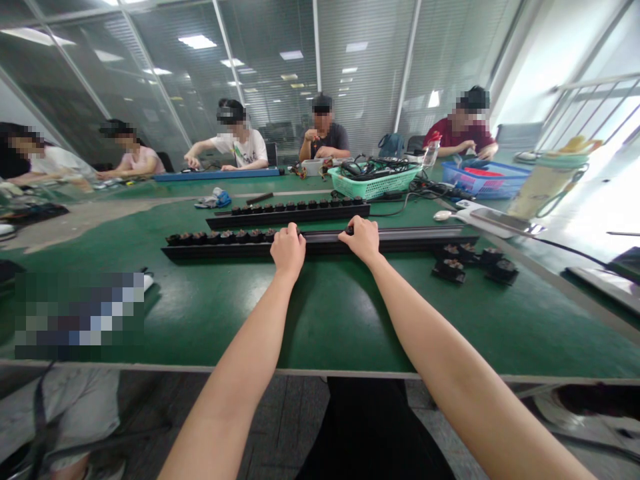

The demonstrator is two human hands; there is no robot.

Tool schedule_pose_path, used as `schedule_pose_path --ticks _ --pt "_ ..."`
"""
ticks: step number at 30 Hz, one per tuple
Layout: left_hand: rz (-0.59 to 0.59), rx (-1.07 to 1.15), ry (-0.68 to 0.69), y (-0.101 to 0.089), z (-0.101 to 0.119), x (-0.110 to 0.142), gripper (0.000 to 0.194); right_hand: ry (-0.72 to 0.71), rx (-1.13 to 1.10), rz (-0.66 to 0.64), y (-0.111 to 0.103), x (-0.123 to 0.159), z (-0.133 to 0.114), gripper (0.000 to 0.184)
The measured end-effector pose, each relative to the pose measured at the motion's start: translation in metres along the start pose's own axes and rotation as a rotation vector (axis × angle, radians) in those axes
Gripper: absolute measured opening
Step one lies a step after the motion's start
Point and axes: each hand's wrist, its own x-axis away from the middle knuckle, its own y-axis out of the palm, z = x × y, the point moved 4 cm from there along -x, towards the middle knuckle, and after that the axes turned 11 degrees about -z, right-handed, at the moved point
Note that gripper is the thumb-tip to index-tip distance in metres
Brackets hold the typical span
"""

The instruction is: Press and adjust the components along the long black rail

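A long black rail point(225, 252) lies across the table in front of me, with a row of small black modules point(243, 236) seated along its left half. My left hand point(289, 253) is closed at the right end of that row, its fingers bent over a dark module mostly hidden by them. Farther right on the same rail, my right hand point(365, 240) pinches another small black module point(349, 231) between thumb and fingers. Several loose black modules point(450, 269) lie on the table near the rail's right end. Behind, a second black rail point(290, 215) carries a similar row.
A green basket point(380, 185) of cables stands behind the rails, with a blue basket point(487, 180) to its right. A phone point(505, 220) and a tall cup point(547, 183) are at the right. Blue-grey gloves point(214, 198) lie behind left. Several people sit across the table.
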Motion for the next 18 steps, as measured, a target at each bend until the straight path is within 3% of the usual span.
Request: schedule_pose_path --ticks 18 --pt "-0.032 0.002 -0.015 -0.0027 0.0012 0.0014 0.032 -0.005 0.007 0.012 -0.0013 0.0013 -0.0005 0.014"
